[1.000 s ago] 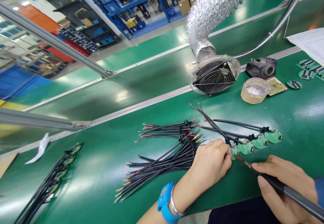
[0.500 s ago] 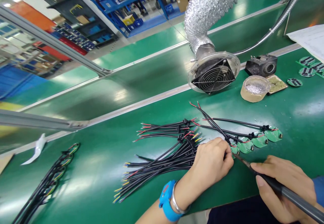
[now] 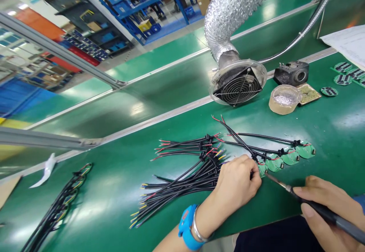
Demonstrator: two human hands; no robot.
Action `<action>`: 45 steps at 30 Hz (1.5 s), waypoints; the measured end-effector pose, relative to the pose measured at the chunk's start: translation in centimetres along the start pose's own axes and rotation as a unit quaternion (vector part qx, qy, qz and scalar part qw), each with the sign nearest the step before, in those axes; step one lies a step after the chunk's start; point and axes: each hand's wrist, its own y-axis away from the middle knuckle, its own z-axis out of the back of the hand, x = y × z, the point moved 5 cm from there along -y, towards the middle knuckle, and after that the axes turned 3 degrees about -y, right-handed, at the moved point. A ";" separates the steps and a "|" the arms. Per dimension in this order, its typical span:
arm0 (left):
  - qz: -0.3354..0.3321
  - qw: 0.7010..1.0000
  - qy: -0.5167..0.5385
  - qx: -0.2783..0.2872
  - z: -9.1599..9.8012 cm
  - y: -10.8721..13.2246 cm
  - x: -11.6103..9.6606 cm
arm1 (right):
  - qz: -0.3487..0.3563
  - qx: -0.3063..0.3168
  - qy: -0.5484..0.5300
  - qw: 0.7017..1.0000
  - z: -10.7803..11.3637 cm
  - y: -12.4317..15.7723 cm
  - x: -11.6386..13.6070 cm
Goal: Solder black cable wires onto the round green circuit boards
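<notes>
My right hand is closed around the dark handle of a soldering iron. The iron's tip points at the edge of the leftmost small green circuit board; whether they touch is hard to tell. My left hand, wearing a blue wristband and a metal bangle, is closed at this board's left side, its fingertips hidden, so what it pinches does not show. Further green boards stretch to the right, with black cables and red wire ends. Beside my left hand lies a pile of black cables with coloured ends.
A fume extractor fan on a silver duct hangs over the bench's back. Near it are a dark metal block, a round tub and a sponge tray. Another cable bundle lies left; paper is at right.
My right hand and the soldering iron have shifted a little to the right, away from my left hand. My left hand stays at the board; the view has turned slightly.
</notes>
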 end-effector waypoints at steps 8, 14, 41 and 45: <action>-0.146 0.984 -0.081 0.058 0.8 1.2 -0.3 | -0.007 -0.010 -0.008 1.000 0.1 -0.5 -0.6; -0.129 0.987 -0.085 0.033 -0.1 0.9 -0.3 | -0.025 -0.005 -0.027 0.999 -0.8 -0.4 -0.9; -0.044 0.998 -0.018 -0.044 -0.7 0.7 -0.2 | 0.037 0.008 0.033 0.999 0.5 0.0 -1.7; -0.060 0.996 -0.045 -0.049 -0.9 0.9 -0.6 | 0.084 0.043 0.121 0.988 -0.3 -1.5 -4.5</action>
